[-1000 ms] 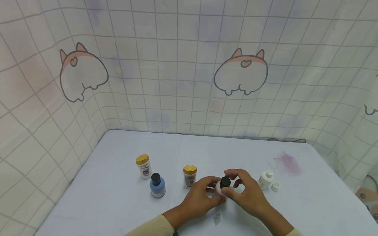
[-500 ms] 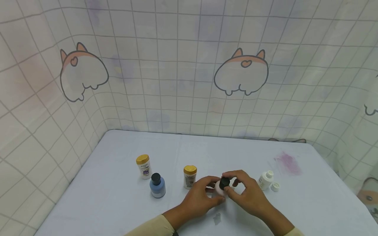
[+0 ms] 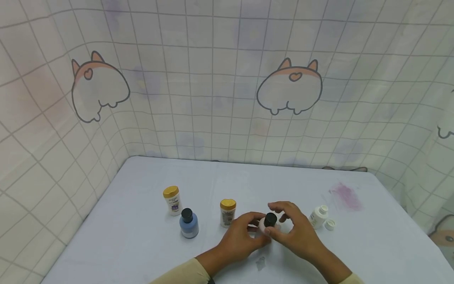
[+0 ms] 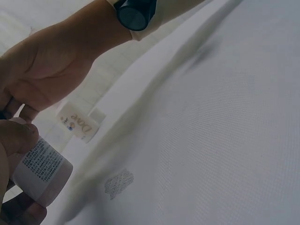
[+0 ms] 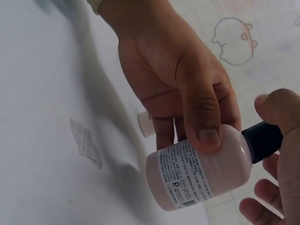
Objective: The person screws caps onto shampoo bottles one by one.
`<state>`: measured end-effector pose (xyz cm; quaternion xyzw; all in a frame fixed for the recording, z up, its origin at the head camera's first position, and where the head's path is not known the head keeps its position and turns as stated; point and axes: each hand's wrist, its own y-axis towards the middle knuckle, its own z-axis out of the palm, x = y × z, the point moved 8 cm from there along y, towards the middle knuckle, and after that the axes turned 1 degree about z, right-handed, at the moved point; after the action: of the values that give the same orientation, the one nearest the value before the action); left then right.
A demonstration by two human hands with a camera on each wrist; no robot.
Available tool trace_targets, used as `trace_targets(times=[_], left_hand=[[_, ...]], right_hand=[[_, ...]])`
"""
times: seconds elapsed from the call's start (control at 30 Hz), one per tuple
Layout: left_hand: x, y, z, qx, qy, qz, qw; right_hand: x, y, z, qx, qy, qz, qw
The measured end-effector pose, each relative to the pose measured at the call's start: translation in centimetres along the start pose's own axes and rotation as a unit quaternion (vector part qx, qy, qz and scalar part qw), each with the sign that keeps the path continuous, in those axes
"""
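Observation:
My left hand [image 3: 244, 236] holds a pale pink bottle [image 5: 201, 168] by its body, with the thumb across the printed label. The bottle has a black cap [image 3: 270, 219], which stays on its neck. My right hand [image 3: 299, 232] is at the cap. Its thumb lies against the cap's near side, while the forefinger stands lifted off it. To the right of that hand, a white Dove bottle [image 3: 319, 217] stands beside a small white cap [image 3: 330, 225]. A yellow-lidded container [image 3: 228, 213] is just left of my left hand.
Farther left stand a blue bottle with a black cap [image 3: 189, 224] and another yellow-lidded container [image 3: 173, 201]. A pink stain [image 3: 346, 196] marks the white table [image 3: 149, 256] at the back right. A grid-patterned curtain [image 3: 220, 98] hangs behind.
Half a second ago my right thumb and forefinger pinched the black cap. The forefinger has since lifted away from it. My left hand keeps its hold on the bottle.

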<state>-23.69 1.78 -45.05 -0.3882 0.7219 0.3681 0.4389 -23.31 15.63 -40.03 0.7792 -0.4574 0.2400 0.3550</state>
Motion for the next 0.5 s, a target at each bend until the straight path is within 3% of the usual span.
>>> trace_targets(times=[0.17, 0.3, 0.5], left_hand=[[-0.08, -0.10, -0.12, -0.003, 0.001, -0.004, 1.0000], [-0.06, -0.18, -0.13, -0.003, -0.003, -0.006, 1.0000], [-0.04, -0.20, -0.16, -0.001, -0.006, -0.006, 1.0000]], right_hand=[[0.70, -0.07, 0.30, 0.032, 0.010, -0.037, 0.999], [0.95, -0.15, 0.38, 0.026, 0.004, -0.066, 0.997], [0.41, -0.22, 0.23, 0.001, -0.006, -0.035, 0.999]])
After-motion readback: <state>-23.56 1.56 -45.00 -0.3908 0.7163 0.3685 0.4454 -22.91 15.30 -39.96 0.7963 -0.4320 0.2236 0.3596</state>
